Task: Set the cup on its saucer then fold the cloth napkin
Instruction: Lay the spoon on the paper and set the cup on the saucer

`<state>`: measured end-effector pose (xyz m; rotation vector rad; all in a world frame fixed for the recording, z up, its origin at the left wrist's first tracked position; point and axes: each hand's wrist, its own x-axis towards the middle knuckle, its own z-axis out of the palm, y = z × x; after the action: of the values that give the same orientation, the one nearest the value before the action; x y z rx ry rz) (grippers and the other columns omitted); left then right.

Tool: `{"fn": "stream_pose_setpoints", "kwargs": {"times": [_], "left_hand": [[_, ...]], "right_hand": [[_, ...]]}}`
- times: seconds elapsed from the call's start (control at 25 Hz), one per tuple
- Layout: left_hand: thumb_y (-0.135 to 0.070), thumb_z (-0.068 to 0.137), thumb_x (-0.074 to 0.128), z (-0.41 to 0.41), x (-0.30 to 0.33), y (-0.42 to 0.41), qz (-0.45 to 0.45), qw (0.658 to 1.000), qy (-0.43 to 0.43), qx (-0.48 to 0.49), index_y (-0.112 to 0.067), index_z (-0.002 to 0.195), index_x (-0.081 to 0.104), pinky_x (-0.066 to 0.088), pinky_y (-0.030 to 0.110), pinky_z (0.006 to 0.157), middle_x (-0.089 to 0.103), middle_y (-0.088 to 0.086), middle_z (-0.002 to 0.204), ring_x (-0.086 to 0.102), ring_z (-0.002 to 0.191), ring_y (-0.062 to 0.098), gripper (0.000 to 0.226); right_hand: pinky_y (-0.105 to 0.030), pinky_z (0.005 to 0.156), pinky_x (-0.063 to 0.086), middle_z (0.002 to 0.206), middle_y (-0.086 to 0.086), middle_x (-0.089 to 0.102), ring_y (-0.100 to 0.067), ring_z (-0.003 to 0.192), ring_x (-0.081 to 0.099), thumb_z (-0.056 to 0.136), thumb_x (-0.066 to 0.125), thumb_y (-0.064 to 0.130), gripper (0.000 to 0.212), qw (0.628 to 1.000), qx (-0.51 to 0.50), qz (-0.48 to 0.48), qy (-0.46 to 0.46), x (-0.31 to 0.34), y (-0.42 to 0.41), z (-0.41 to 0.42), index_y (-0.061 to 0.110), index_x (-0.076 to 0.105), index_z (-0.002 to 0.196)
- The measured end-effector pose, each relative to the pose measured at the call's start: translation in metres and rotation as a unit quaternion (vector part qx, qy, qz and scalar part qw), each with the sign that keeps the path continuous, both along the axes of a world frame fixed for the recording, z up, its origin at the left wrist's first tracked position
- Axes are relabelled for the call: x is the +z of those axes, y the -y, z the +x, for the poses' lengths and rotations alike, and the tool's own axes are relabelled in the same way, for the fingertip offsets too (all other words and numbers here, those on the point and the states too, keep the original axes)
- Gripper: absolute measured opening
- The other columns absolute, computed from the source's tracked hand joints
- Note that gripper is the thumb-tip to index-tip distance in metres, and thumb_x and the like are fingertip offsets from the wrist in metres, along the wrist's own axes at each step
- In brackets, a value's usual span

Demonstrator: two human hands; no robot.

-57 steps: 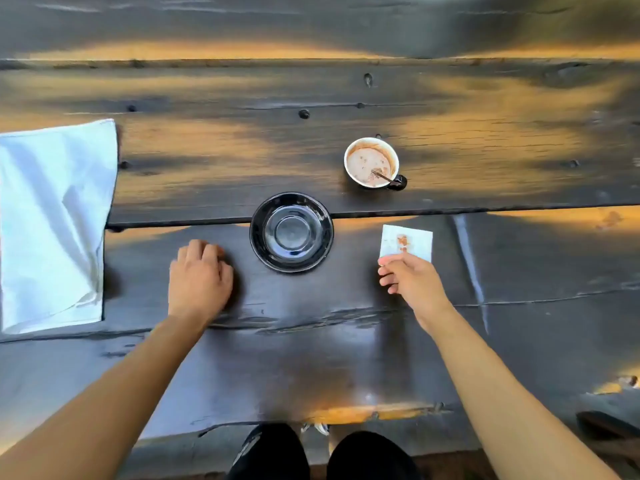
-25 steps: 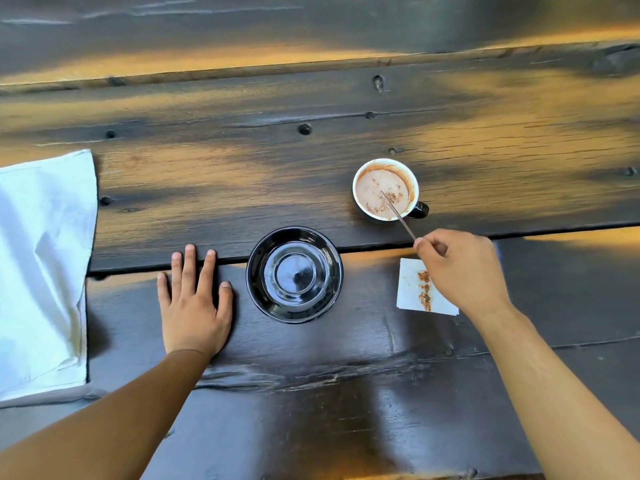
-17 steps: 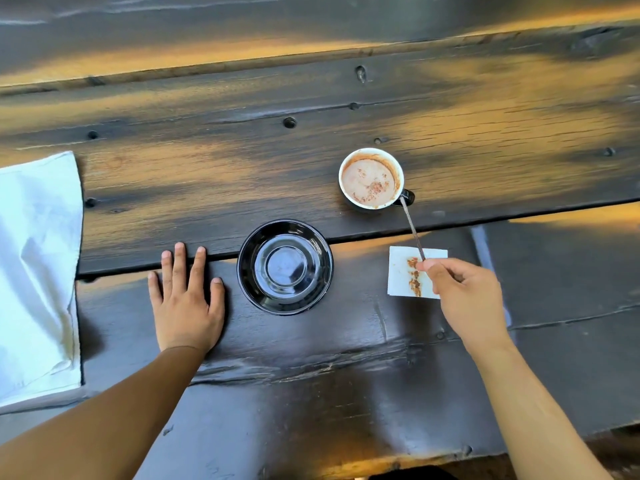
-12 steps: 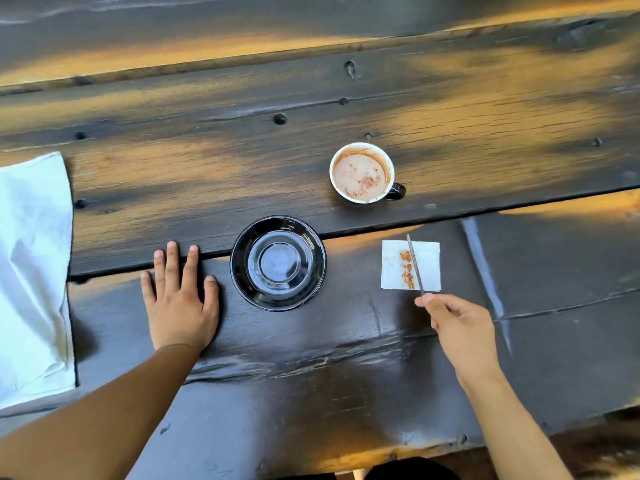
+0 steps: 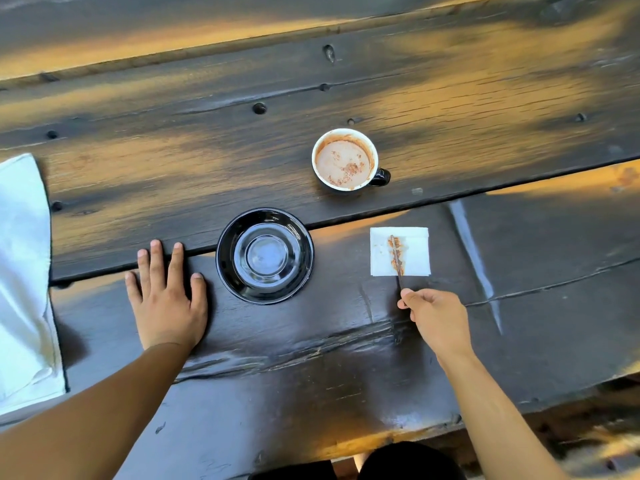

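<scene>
A cup (image 5: 344, 159), white inside with brown dregs and a black handle, stands on the dark wooden table beyond the empty black saucer (image 5: 265, 255). The white cloth napkin (image 5: 22, 282) lies spread at the far left edge. My left hand (image 5: 166, 296) rests flat on the table, fingers apart, just left of the saucer. My right hand (image 5: 434, 317) pinches the end of a thin stir stick (image 5: 396, 259), whose far end lies on a small stained paper square (image 5: 400, 251) right of the saucer.
The table (image 5: 346, 358) is made of dark planks with a seam running across under the saucer's far rim. Its near edge is at the bottom, with my dark-clad knees (image 5: 398, 462) below it.
My right hand lifted the stir stick out of the cup, drew it back toward me and lowered it onto the paper square. My left hand stayed flat beside the saucer.
</scene>
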<state>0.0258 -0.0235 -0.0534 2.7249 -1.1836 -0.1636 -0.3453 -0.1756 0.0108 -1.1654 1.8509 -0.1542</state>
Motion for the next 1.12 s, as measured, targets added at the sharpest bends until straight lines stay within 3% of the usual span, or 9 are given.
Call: {"fn": "stream_pose_setpoints", "kwargs": {"times": [0.44, 0.68, 1.0, 1.12], "left_hand": [[-0.043, 0.096, 0.032, 0.001, -0.002, -0.001, -0.004, 1.0, 0.0, 0.001, -0.027, 0.155, 0.03, 0.005, 0.051, 0.124, 0.018, 0.007, 0.167, 0.009, 0.155, 0.027, 0.061], [-0.043, 0.095, 0.033, 0.0, -0.001, -0.001, -0.006, 1.0, -0.001, -0.001, -0.026, 0.155, 0.031, 0.005, 0.052, 0.124, 0.019, 0.008, 0.167, 0.01, 0.155, 0.027, 0.062], [-0.042, 0.094, 0.035, -0.002, 0.003, 0.0, -0.01, 1.0, -0.003, 0.002, -0.025, 0.155, 0.034, 0.008, 0.054, 0.124, 0.021, 0.009, 0.167, 0.011, 0.155, 0.029, 0.063], [-0.042, 0.093, 0.035, -0.002, 0.004, 0.0, -0.01, 1.0, 0.0, 0.0, -0.024, 0.154, 0.034, 0.009, 0.054, 0.124, 0.021, 0.009, 0.167, 0.012, 0.155, 0.029, 0.064]], "right_hand": [[-0.028, 0.061, 0.048, 0.057, 0.005, 0.069, -0.016, 0.07, 0.067, 0.09, 0.067, 0.04, 0.037, 0.984, 0.15, 0.042, -0.086, 0.009, 0.023, 0.001, 0.024, 0.073, 0.057], [-0.022, 0.049, 0.042, 0.051, 0.004, 0.068, -0.004, 0.035, 0.052, 0.092, 0.063, 0.045, 0.046, 0.975, 0.168, 0.108, -0.096, 0.011, 0.029, 0.0, 0.014, 0.073, 0.059], [-0.022, 0.052, 0.037, 0.055, 0.005, 0.067, -0.007, 0.055, 0.057, 0.098, 0.057, 0.04, 0.044, 0.963, 0.237, 0.094, -0.084, 0.028, 0.039, 0.001, 0.017, 0.071, 0.063], [-0.023, 0.053, 0.037, 0.057, 0.009, 0.065, -0.005, 0.052, 0.053, 0.098, 0.053, 0.035, 0.038, 0.974, 0.223, 0.008, -0.036, 0.033, 0.061, 0.022, 0.024, 0.071, 0.066]]}}
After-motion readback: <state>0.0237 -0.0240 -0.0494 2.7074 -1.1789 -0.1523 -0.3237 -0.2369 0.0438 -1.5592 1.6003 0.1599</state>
